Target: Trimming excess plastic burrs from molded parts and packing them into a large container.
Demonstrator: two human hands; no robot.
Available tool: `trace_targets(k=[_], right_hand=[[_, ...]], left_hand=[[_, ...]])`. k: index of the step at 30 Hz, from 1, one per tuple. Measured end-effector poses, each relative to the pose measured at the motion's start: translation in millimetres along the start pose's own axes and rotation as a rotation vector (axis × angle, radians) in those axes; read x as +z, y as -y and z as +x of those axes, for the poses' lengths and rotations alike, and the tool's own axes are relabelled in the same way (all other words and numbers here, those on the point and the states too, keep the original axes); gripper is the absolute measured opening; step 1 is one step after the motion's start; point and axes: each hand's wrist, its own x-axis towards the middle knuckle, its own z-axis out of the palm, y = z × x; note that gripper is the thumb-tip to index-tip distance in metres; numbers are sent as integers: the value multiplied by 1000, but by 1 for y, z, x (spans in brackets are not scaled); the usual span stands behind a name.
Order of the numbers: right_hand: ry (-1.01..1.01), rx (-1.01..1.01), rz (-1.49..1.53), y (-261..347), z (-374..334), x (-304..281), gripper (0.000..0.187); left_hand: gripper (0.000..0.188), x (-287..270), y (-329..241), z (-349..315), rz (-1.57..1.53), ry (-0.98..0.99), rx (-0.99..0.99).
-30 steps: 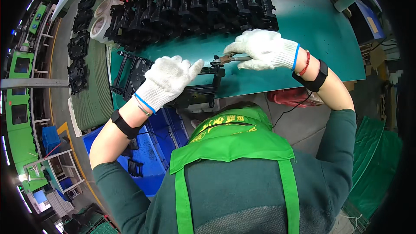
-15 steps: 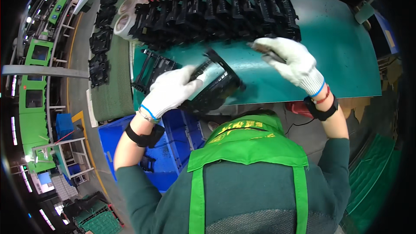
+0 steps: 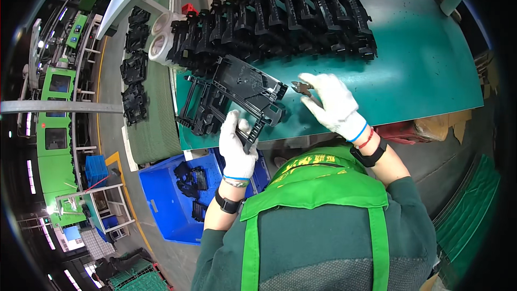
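Note:
My left hand (image 3: 236, 148), in a white glove, grips the lower edge of a black plastic frame part (image 3: 245, 81). The part is tilted above the table, its broad flat side facing up. My right hand (image 3: 333, 102), gloved too, is closed around a pair of cutting pliers (image 3: 302, 88). The pliers' jaws point at the part's right end, a small gap away from it. Beneath and left of the held part, a second black plastic part (image 3: 188, 110) lies on the green tabletop (image 3: 420, 70), partly covered.
A row of several similar black parts (image 3: 291, 16) stands along the table's far side. Rolls of tape (image 3: 159, 46) sit at its left end. More parts (image 3: 133, 102) lie by the green conveyor belt (image 3: 156, 140). A blue bin (image 3: 156, 205) holding black pieces stands below the table's left edge.
The black part has turned in my left hand, its flat side now up. My right hand has brought the pliers left and nearer to it. The view has shifted slightly.

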Motion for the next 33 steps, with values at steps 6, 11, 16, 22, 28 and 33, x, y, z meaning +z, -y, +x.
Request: trace_targets(k=[6,11,16,22,28,33], right_hand=[[-40,-10,-14,-1,3,2,58],[14,38,-35,-12,-4,2,54],[-10,508,333,-55,-20,11,46],[103,357,235,-22,-36,-23,42],[359,-65,259,28,-27,-6,38],[398,-48,139,31,-35,-8,39]], left_hand=[[13,12,6,-16,28,-23,-94],[15,16,14,-22,53,-3,-127],[21,10,29,-8,68,26,-148],[17,-2,48,26,484,219,42],[35,-32,80,48,876,614,577],[46,-21,16,31,1042,625,53]])
